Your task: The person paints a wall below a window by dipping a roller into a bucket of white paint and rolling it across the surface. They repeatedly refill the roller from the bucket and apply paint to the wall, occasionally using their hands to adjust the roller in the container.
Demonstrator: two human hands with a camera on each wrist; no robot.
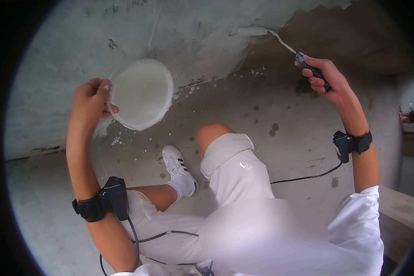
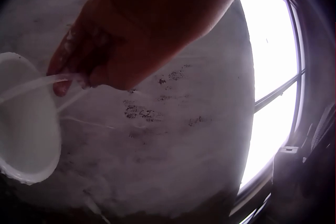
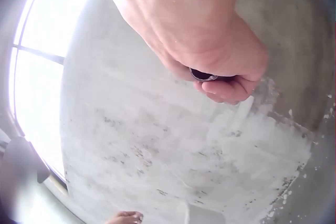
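Note:
With curled fingers my left hand (image 1: 91, 99) holds the white plastic handle (image 2: 37, 83) of a white paint bucket (image 1: 169, 99), which hangs tilted with its mouth toward me. Paint smears mark the fingers. On the right, my right hand (image 1: 329, 76) grips the dark handle of a paint roller (image 1: 252, 31), whose white sleeve lies against the wall at the edge of the pale painted area. In the right wrist view only the handle's end (image 3: 203, 75) shows within the fist; the roller's sleeve is hidden there.
A wall (image 1: 193, 41), pale at left and brown at upper right, rises ahead. White drips spot the grey floor (image 1: 234, 106) near a white shoe (image 1: 175, 161). Cables (image 1: 308, 176) run from both wrist cameras. Another person's hand (image 1: 411, 115) appears far right. A window (image 2: 273, 77) is beside the wall.

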